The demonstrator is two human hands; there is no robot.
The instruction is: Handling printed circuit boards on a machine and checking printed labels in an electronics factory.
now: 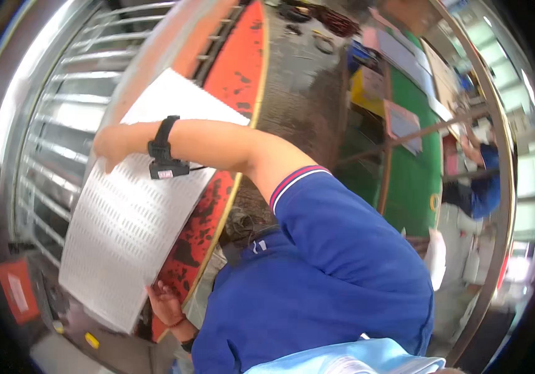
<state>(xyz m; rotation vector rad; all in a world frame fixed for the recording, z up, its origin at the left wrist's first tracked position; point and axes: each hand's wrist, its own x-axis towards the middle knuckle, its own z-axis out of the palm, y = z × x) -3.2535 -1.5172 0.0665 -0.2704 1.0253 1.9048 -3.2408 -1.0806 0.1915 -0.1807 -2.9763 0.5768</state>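
A long white sheet with rows of short grey dashes point(124, 212) lies on the red, black-blotched, yellow-edged worktop point(242, 81). My right hand point(113, 147) bends at the sheet's far edge, its grip indeterminable; my left hand's point(166, 306) fingers, loosely open, are at its near edge.

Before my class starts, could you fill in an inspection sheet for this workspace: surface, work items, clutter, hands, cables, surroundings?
Surface: red surface, dark-patched, yellow-edged.
Work items: white sheet with rows of slot-like marks, partly over the red surface.
Clutter: small yellow object near the sheet's lower end.
Hands: right hand at the sheet's left edge, left hand by its lower right edge; grips unclear.
Cables: short dark cable at the right wrist.
Surroundings: metal bars left; green table right.
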